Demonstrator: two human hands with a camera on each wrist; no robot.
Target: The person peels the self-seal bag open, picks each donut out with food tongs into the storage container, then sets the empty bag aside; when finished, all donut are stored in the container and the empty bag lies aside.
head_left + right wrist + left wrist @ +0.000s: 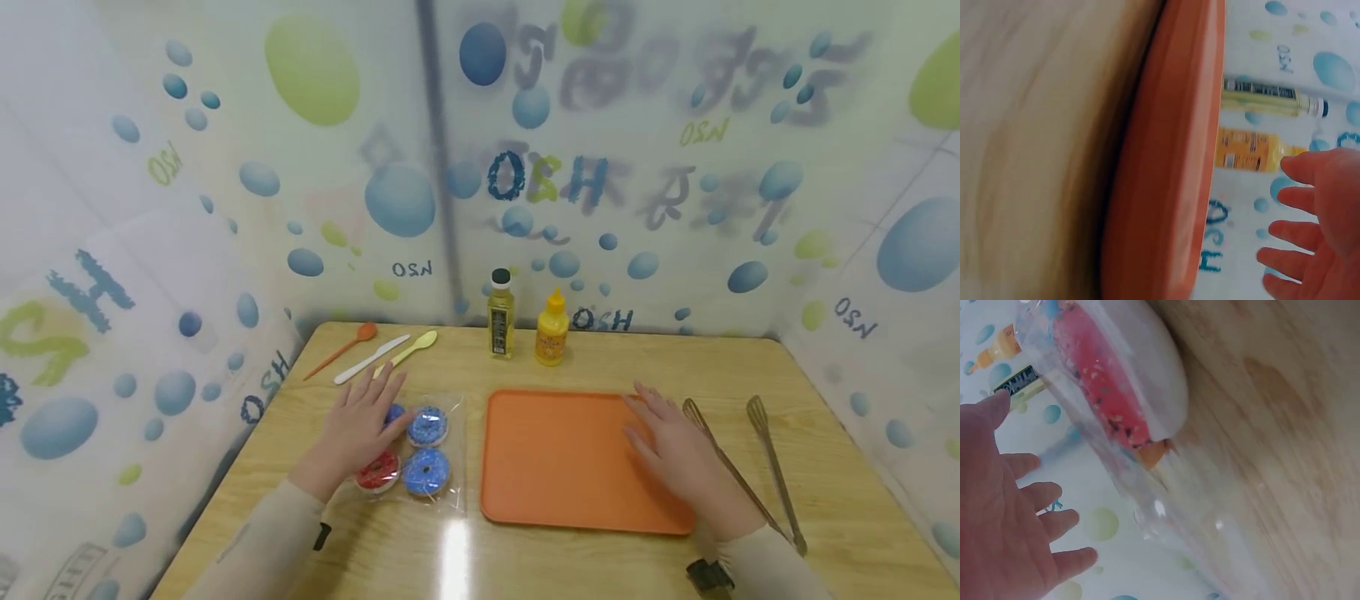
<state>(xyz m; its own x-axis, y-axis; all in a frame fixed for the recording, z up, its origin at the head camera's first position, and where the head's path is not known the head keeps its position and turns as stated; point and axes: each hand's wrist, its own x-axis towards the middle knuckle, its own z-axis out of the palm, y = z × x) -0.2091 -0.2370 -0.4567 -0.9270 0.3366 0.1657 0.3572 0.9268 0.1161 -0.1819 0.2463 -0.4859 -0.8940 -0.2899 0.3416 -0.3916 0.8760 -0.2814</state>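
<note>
My left hand hovers with spread fingers over the left part of a clear plastic bag of several toy-like doughnuts. A red doughnut and a blue doughnut show beside it; another blue one is partly hidden under the fingers. The left wrist view has the red-iced doughnut inside the film, with the palm apart from it. Over the right side of an orange tray, my right hand is held out with fingers extended. Seen from the right wrist, this hand holds nothing.
At the back stand an oil bottle and a yellow squeeze bottle. An orange spoon, a white knife and a yellow spoon lie back left. Two long metal utensils, including a whisk-like one, lie right of the tray.
</note>
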